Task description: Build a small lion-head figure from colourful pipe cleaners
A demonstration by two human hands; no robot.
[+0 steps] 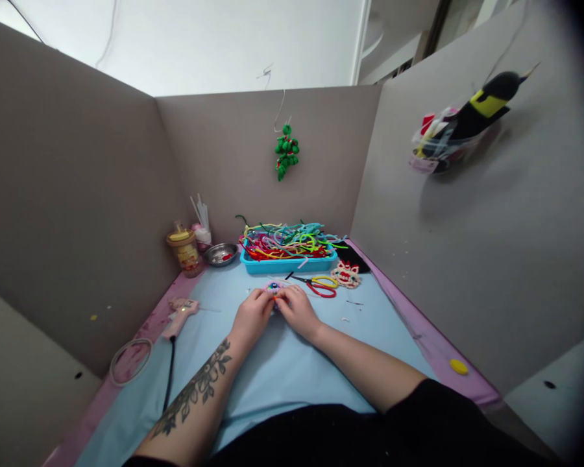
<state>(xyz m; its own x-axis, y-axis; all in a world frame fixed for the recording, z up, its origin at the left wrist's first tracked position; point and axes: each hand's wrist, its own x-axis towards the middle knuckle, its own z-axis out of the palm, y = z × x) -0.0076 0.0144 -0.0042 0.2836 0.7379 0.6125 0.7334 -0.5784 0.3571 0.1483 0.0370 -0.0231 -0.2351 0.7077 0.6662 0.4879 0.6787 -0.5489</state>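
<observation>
My left hand [252, 316] and my right hand [298, 310] meet over the middle of the blue cloth, fingertips pinched close together. Between them is a small fuzzy pipe-cleaner piece [273, 287], pinkish with a multicoloured centre. Both hands are closed on it, and the fingers cover most of its lower part. A bit of orange shows at the fingertips; its exact form is too small to make out. Just beyond my right hand lie scissors [324, 291] with red and yellow handles. Beside them is a cream and red pipe-cleaner face [346, 274].
A blue tray [287, 266] full of coloured pipe cleaners stands at the back. On the left are a pink glue gun [181, 319] with its cord, a metal bowl [220, 254] and a lidded cup [187, 255]. Grey partitions [224, 149] enclose three sides. A tool holder [450, 139] hangs right.
</observation>
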